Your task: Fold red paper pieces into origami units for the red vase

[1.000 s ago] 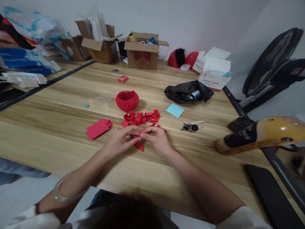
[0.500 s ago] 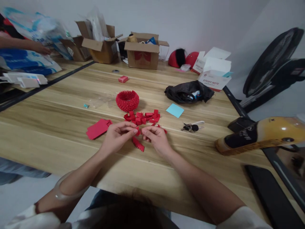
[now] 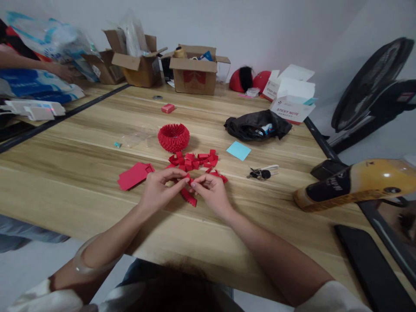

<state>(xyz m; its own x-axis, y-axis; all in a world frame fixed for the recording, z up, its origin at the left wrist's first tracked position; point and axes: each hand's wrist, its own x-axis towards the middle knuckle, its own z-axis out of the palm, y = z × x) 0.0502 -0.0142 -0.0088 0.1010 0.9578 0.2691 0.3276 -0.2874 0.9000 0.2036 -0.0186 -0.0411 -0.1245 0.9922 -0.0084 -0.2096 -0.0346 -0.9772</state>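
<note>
My left hand [image 3: 160,188] and my right hand [image 3: 211,192] meet over the wooden table [image 3: 97,173], fingertips pinched together on a small folded red paper piece [image 3: 189,180]. A short chain of joined red pieces [image 3: 190,197] lies on the table just below my fingers. Behind them sits a scatter of folded red paper units [image 3: 195,160], and farther back a round red bowl [image 3: 173,137] built from such units. A stack of flat red paper sheets [image 3: 133,175] lies to the left of my left hand.
A blue sticky note [image 3: 238,150], keys [image 3: 261,173], a black bag [image 3: 256,125] and a sticky-note box [image 3: 290,104] lie right of centre. Cardboard boxes [image 3: 193,71] line the far edge. A yellow helmet [image 3: 357,182] rests at right. Another person's hand [image 3: 61,71] reaches in at far left.
My hands parted slightly and came back together, shifting a little away from me. The other person's arm came into view at far left and moved rightward.
</note>
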